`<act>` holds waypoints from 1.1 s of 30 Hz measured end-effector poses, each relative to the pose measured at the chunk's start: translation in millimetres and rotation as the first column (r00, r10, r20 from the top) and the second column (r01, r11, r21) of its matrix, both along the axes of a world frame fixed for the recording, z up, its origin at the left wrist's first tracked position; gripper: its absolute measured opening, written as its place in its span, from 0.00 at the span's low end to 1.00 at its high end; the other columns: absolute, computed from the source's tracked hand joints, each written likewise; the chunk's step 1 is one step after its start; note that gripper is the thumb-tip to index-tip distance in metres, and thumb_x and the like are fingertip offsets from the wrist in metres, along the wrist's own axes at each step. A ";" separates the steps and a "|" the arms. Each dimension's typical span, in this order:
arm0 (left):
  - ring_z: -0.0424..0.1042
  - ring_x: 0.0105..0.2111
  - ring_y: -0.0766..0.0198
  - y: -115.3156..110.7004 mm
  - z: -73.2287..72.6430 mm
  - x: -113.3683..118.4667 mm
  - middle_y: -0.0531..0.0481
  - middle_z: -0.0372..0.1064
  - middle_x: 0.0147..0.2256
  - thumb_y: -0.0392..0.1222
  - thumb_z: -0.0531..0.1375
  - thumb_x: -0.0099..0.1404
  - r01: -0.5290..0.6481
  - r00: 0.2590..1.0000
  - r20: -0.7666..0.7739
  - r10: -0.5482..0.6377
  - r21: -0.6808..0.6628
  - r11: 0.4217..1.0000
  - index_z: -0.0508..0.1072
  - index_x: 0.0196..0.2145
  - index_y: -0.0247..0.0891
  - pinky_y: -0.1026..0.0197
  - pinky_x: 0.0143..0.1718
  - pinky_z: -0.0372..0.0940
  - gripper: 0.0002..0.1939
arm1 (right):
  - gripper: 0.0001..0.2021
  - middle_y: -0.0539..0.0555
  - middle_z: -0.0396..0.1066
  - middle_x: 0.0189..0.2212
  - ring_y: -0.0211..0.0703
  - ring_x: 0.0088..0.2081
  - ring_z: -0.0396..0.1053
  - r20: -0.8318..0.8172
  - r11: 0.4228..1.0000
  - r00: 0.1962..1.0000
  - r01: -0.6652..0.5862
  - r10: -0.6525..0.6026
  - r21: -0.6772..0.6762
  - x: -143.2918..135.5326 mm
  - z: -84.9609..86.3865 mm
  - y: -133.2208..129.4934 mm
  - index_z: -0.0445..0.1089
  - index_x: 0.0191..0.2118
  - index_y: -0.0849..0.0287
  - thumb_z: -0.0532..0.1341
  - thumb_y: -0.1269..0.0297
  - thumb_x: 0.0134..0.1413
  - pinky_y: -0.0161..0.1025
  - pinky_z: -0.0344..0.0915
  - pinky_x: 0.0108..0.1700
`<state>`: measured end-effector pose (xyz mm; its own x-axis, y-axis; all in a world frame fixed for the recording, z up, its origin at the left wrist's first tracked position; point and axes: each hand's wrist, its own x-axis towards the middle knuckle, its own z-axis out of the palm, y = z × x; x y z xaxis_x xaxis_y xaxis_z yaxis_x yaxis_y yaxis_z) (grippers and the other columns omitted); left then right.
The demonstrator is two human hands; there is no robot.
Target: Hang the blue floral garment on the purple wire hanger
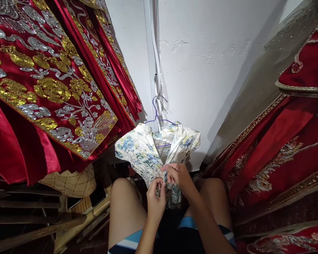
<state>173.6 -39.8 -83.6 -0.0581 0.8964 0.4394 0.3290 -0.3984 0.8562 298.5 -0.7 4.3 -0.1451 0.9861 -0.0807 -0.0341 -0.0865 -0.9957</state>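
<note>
Garment: I see a small floral dress, cream with blue and yellow flowers, at the lower centre of the frame, hanging on a purple wire hanger against the white wall.
Dress front: the lower part of its front opening sits between my two hands, just above my bare knees.
Left hand: my left hand is closed, fingers pinching the dress fabric at the opening, just below centre.
Right hand: my right hand is closed too, gripping the fabric edge right beside the left; the two hands touch.
Hanger hook: it catches on a white strip running up the wall at centre top.
Upper left: red satin robes with gold and silver embroidery hang close, filling that corner.
Right side: more red embroidered cloth drapes down the right edge.
Lower left: a woven tan item and wooden slats lie in shadow.
Bottom: striped shorts across my legs.
</note>
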 end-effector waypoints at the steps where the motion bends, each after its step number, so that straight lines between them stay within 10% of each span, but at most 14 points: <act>1: 0.64 0.31 0.64 0.0 -0.2 0.0 0.51 0.65 0.30 0.40 0.55 0.71 0.001 1.000 0.001 -0.001 -0.003 1.000 0.69 0.36 0.38 0.64 0.34 0.59 0.06 | 0.15 0.48 0.64 0.12 0.35 0.16 0.54 -0.003 1.000 1.000 0.002 -0.002 0.007 -0.1 1.4 1.8 0.77 0.30 0.60 0.59 0.54 0.55 0.36 0.52 0.22; 33: 0.62 0.29 0.64 4.1 -28.7 10.3 0.52 0.61 0.28 0.44 0.53 0.71 0.047 0.994 -0.090 -0.055 -0.093 0.995 0.67 0.34 0.38 0.64 0.32 0.58 0.09 | 0.18 0.47 0.63 0.10 0.33 0.15 0.54 -0.069 0.970 0.985 0.167 -0.157 0.177 0.7 72.5 47.8 0.79 0.32 0.65 0.63 0.52 0.51 0.34 0.56 0.23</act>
<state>183.9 -35.7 -112.3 0.0256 0.9336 0.3573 0.3894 -0.3385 0.8566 299.2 47.1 76.7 0.0185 0.9943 0.1055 -0.0869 0.1067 -0.9905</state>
